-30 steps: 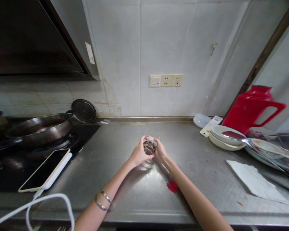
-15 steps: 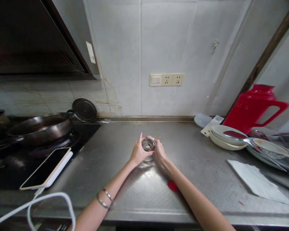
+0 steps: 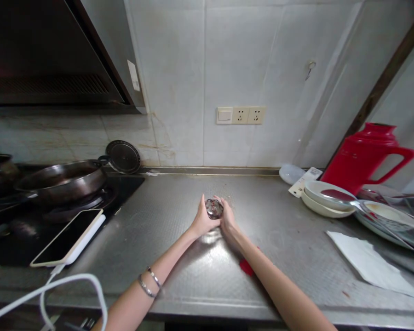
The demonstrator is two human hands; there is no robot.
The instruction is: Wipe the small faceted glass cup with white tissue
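Both my hands are around a small, shiny round glass container (image 3: 214, 208), held over the middle of the steel counter. My left hand (image 3: 203, 219) grips its left and near side, with the thumb along the near rim and a finger pointing up. On the right side, my right hand (image 3: 228, 218) closes against the wall, its fingers curving behind the far edge. Small reddish bits or reflections show within the rim; I cannot tell which. Under my right forearm lies a red piece (image 3: 246, 267), partly covered.
At the left are a pan (image 3: 64, 181) on the black stove and a phone (image 3: 67, 236) with a white cable (image 3: 72, 278). A red thermos jug (image 3: 360, 158), stacked bowls (image 3: 326, 209), plates and a white paper sheet (image 3: 370, 263) occupy the right side of the steel counter (image 3: 152, 211).
My right hand's fingers have shifted from a bunched grip to lying flatter along the container's right side. The container stays nearly in place, and the camera view has moved slightly.
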